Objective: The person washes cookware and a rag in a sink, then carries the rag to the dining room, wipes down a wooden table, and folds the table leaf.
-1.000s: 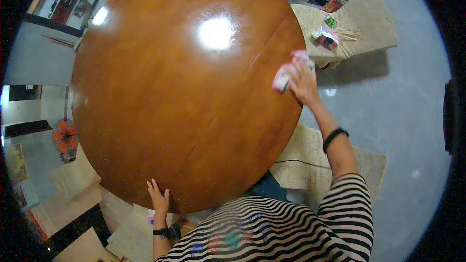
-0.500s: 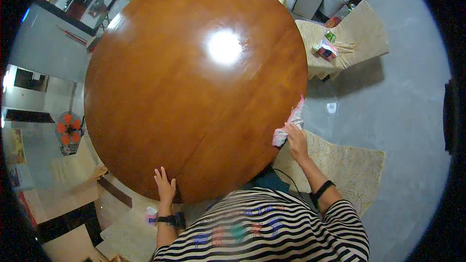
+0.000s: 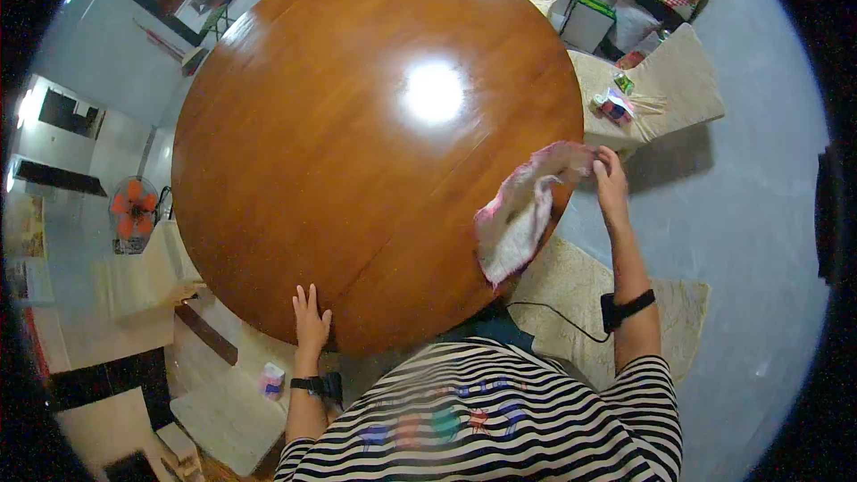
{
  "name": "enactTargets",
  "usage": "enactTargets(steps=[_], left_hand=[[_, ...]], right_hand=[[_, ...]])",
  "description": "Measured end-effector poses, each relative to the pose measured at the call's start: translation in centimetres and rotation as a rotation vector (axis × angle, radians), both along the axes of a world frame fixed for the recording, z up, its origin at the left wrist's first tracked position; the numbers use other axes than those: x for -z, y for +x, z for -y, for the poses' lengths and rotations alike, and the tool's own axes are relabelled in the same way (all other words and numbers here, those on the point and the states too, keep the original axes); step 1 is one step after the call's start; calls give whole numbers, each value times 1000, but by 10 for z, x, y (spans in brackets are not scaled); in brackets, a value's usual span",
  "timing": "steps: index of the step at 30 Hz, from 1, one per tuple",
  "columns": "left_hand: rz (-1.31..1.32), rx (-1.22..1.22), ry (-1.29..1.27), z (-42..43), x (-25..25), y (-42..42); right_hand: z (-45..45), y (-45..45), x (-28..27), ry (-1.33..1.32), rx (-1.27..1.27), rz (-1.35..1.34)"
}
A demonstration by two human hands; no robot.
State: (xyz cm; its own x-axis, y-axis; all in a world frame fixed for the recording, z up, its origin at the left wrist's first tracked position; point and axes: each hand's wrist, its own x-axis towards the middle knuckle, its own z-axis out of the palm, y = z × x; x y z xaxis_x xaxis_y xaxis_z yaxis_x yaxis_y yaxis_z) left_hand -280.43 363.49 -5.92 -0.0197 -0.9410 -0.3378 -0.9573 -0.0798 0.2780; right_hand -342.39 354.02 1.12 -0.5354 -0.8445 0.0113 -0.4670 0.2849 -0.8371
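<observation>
A large round brown table [image 3: 357, 143] fills the middle of the head view. Past its right edge, my right hand [image 3: 611, 180] pinches one corner of a pink and white cloth [image 3: 522, 214]. The cloth hangs spread out over the table's right edge, its lower end towards my body. At the near left edge, my left hand [image 3: 312, 324] rests on the tabletop with its fingers apart and nothing in it.
A covered chair [image 3: 683, 80] at the right bears a small pink packet [image 3: 616, 107], a green can and thin sticks. Another covered chair [image 3: 661, 312] stands near my right arm. An orange fan [image 3: 134, 210] is at the left. Boxes and bags lie at the back right.
My right hand swept down along the table's right edge with the bunched cloth, then moved up and outward. The cloth is now opened out. My left hand has stayed at the near edge.
</observation>
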Motion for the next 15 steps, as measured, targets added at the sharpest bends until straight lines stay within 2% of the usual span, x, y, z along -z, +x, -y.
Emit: enactTargets(steps=[1,4,6,8,10,12,13,14,15], left_hand=[[6,-5,16,0,0,0],[-12,-65,72,-2,-5,-6],[-13,-31,22,-7,-4,-6],[-10,-25,26,-11,-3,-7],[-2,-46,62,-4,-7,-11],[16,-54,60,-2,-10,-15],[22,-62,57,-2,-9,-18],[18,-60,63,-1,-8,-18],[17,-57,71,-1,-8,-15]], right_hand=[[4,-6,14,29,12,-414],[22,51,23,-291,-320,-498],[30,89,67,-203,-388,-737],[23,126,101,15,-278,-827],[7,166,91,-64,-330,-783],[-29,208,74,-12,-662,-317],[-44,226,69,163,-847,-184],[-55,240,48,201,-1068,-326],[-88,261,100,-134,-1073,-445]])
